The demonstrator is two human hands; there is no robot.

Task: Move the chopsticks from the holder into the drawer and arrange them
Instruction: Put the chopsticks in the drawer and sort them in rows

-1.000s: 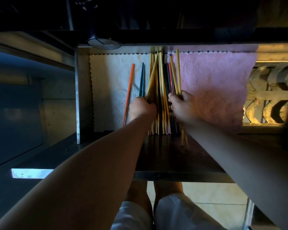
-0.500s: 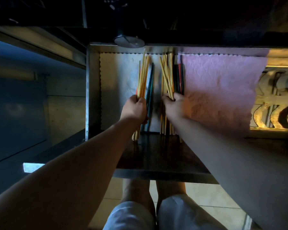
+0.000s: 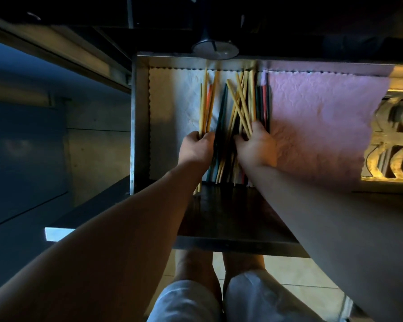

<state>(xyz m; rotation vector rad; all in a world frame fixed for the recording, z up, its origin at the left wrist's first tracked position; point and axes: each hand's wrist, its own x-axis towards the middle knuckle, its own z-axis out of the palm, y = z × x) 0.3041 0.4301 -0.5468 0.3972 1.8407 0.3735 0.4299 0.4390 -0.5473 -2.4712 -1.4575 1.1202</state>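
Two hands work inside an open metal drawer [image 3: 135,117] lined with a white cloth [image 3: 172,105] on the left and a pink cloth [image 3: 323,117] on the right.

Left hand [image 3: 197,148]: fingers curled and pressed together around a small bundle of yellow chopsticks [image 3: 204,105]. The bundle leaves the fist toward 12 o'clock and reaches near the drawer's far wall; short ends show below the wrist toward 6 o'clock. An orange chopstick [image 3: 210,94] lies against this bundle at its 3 o'clock side; whether it is inside the grip cannot be told.

Between the hands, dark green chopsticks [image 3: 221,108] lie loose on the white cloth, tilted slightly toward 1 o'clock, their near ends passing under the gap between the two wrists.

Right hand [image 3: 257,145]: fingers bent over a crossed sheaf of yellow chopsticks [image 3: 241,101], pinching them at the near third. The sticks fan out from the grip between 11 and 12 o'clock, several crossing one another. Just at the hand's 1 o'clock, a straight row of dark and red chopsticks [image 3: 264,101] lies along the seam of the two cloths, touching the hand's far edge; grip on these cannot be told.

At 12 o'clock from the drawer stands a round dark base [image 3: 215,48].
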